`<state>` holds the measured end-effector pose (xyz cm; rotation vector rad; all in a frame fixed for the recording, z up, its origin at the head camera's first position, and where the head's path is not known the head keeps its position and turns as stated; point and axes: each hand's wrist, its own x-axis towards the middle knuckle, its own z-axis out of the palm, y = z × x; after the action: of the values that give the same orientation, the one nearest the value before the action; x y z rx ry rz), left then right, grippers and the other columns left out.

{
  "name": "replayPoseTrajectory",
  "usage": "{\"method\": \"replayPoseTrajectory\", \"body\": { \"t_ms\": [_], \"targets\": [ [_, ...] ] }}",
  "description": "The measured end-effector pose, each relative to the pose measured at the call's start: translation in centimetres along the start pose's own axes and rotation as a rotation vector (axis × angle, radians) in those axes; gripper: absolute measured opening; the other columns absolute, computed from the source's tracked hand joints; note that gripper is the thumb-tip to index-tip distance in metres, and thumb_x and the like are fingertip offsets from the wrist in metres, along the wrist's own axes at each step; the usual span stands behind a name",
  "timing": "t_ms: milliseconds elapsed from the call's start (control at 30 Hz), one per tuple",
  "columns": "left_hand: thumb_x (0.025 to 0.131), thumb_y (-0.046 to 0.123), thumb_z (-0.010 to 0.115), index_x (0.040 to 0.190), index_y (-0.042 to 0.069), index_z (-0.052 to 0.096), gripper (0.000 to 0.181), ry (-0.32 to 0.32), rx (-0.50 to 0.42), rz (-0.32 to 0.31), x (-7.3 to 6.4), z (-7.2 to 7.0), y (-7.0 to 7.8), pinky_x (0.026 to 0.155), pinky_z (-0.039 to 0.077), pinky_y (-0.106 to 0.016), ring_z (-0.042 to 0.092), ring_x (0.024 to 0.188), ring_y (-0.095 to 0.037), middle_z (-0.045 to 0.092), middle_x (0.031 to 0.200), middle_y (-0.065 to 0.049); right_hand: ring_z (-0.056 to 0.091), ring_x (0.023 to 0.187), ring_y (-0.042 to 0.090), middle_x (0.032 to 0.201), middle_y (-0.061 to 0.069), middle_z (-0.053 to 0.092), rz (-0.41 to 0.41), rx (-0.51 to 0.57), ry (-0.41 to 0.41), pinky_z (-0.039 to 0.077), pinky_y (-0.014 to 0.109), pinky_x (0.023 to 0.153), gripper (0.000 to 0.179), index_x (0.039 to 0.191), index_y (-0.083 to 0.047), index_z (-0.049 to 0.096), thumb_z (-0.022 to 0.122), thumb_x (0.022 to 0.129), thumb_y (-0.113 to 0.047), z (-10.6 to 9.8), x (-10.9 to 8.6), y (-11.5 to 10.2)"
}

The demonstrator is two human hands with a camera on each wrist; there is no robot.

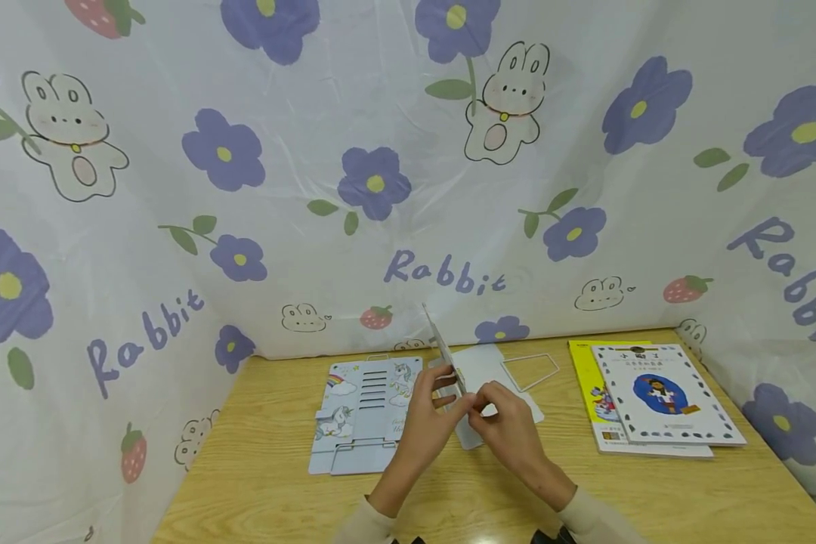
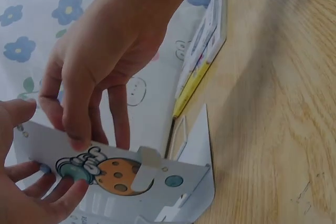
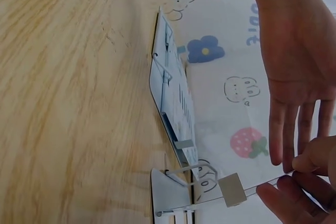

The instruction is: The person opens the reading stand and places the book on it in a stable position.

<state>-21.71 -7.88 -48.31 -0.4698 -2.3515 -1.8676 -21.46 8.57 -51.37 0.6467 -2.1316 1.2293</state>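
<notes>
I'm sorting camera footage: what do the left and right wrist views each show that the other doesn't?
Only left wrist: the round orange crater-spotted drawing and the stacked yellow-and-white paper books. Only right wrist: the pale blue rectangular bookstand with wire loops. Both: the person's left hand, right hand, the thin white panel they hold, and the wood-grain tabletop.

At the head view's right, the white book [image 1: 668, 412], its finest print too small to read, covers much of the yellow book [image 1: 587, 378]. The bottom edge crops both sleeves [image 1: 367, 523]. At the left wrist view's lower left, the left hand [image 2: 29, 200] is cut off, its fingers hiding part of the panel [image 2: 118, 174].
</notes>
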Motion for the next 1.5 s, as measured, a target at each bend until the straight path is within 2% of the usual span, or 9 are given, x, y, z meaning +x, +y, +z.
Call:
{"method": "replayPoseTrajectory", "body": {
  "t_ms": [333,567,667,767,933,1133,1333,1433,1500],
  "targets": [
    [0.099,0.023,0.079,0.140,0.007,0.054,0.051,0.157,0.007,0.021,0.1,1.3,0.0,0.094,0.063,-0.030,0.059,0.133,-0.036,0.053,0.141,-0.016,0.070,0.077,0.010,0.084,-0.003,0.067,0.025,0.029,0.031,0.060,0.015,0.063,0.036,0.085,-0.014,0.065,0.082,0.080,0.017,0.8,-0.3,-0.2],
    [0.098,0.014,0.078,0.129,0.009,0.063,0.035,0.238,0.063,0.055,-0.1,1.3,-0.1,0.081,0.063,-0.022,0.066,0.126,-0.035,0.063,0.130,-0.016,0.072,0.080,0.011,0.087,-0.004,0.069,0.044,0.071,-0.027,0.061,0.017,0.064,0.032,0.087,-0.016,0.068,0.084,0.083,0.011,0.6,-0.2,-0.1],
    [0.098,0.012,0.078,0.123,0.008,0.065,0.029,0.265,0.059,0.063,-0.2,1.1,-0.1,0.077,0.064,-0.023,0.068,0.123,-0.038,0.067,0.130,-0.017,0.071,0.079,0.009,0.089,-0.005,0.071,0.054,0.093,-0.081,0.061,0.018,0.062,0.024,0.090,-0.017,0.071,0.083,0.088,0.004,0.2,0.1,0.0],
    [0.098,0.011,0.077,0.113,0.008,0.067,0.019,0.302,0.094,0.074,-0.3,0.8,-0.1,0.080,0.067,-0.033,0.070,0.123,-0.038,0.071,0.131,-0.017,0.071,0.074,0.010,0.089,-0.004,0.073,0.075,0.108,-0.131,0.060,0.020,0.059,0.016,0.094,-0.016,0.074,0.080,0.093,-0.001,-0.4,0.3,0.5],
    [0.097,0.006,0.074,0.093,0.008,0.064,0.012,0.360,0.160,0.110,-0.3,0.4,-0.3,0.095,0.062,-0.052,0.072,0.124,-0.038,0.076,0.125,-0.020,0.068,0.070,0.008,0.087,0.003,0.075,0.156,0.064,-0.147,0.059,0.021,0.057,0.008,0.099,-0.012,0.076,0.077,0.097,-0.004,-2.0,1.0,2.3],
    [0.098,0.003,0.072,0.084,0.007,0.056,0.021,0.398,0.168,0.140,-0.4,0.0,-0.5,0.075,0.064,-0.048,0.074,0.119,-0.039,0.079,0.112,-0.019,0.067,0.072,0.011,0.087,0.008,0.076,0.343,-0.066,-0.131,0.058,0.020,0.058,0.004,0.101,-0.008,0.076,0.077,0.099,-0.012,-4.9,2.2,5.8],
    [0.098,0.002,0.072,0.084,0.008,0.056,0.022,0.430,0.179,0.153,-0.3,-0.5,-0.8,0.084,0.065,-0.047,0.076,0.117,-0.036,0.081,0.102,-0.014,0.072,0.071,0.028,0.091,0.015,0.075,0.476,-0.143,-0.150,0.056,0.023,0.055,0.009,0.107,-0.004,0.073,0.070,0.103,-0.012,-8.7,3.0,9.3],
    [0.097,0.003,0.073,0.089,0.011,0.058,0.020,0.439,0.169,0.128,-0.4,-0.7,-0.8,0.067,0.064,-0.035,0.078,0.111,-0.033,0.081,0.101,-0.012,0.071,0.070,0.027,0.094,0.017,0.075,0.499,-0.211,-0.182,0.055,0.025,0.055,0.013,0.109,-0.001,0.072,0.068,0.104,-0.012,-10.1,3.2,10.6],
    [0.098,0.004,0.074,0.098,0.011,0.061,0.014,0.435,0.136,0.100,-0.5,-0.9,-0.7,0.052,0.055,-0.026,0.081,0.093,-0.030,0.082,0.104,-0.013,0.069,0.070,0.024,0.096,0.017,0.076,0.494,-0.267,-0.216,0.052,0.028,0.057,0.015,0.109,0.000,0.073,0.068,0.104,-0.013,-10.7,3.2,11.4]
  ]
}}
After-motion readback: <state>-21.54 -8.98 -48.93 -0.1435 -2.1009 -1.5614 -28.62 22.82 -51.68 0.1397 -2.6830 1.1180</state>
